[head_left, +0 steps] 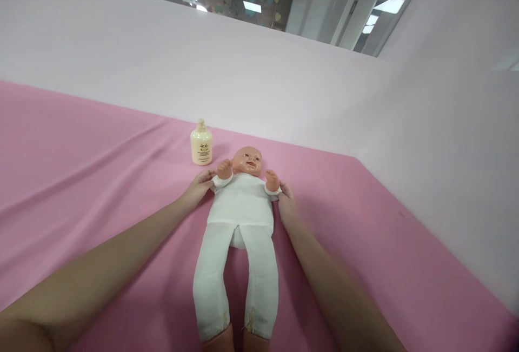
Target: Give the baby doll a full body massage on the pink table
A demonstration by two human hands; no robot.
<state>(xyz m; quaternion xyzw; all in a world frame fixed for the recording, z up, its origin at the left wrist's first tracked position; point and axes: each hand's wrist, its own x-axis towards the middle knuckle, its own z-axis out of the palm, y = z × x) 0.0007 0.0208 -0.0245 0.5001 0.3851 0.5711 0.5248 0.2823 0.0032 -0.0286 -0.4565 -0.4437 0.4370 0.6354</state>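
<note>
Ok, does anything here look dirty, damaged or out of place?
Only the doll: its white trouser cuffs show yellowish stains near the feet. The lotion bottle stands upright, nothing spilled.

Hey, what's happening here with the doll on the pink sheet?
A person has both arms stretched out over a baby doll in a white suit, lying on its back on a pink sheet. The left hand touches the doll's side by one raised arm, and the right hand rests against the other side. A cream lotion bottle stands upright just beyond the doll's head, untouched. Whether the hands grip the doll or only touch it cannot be told.
</note>
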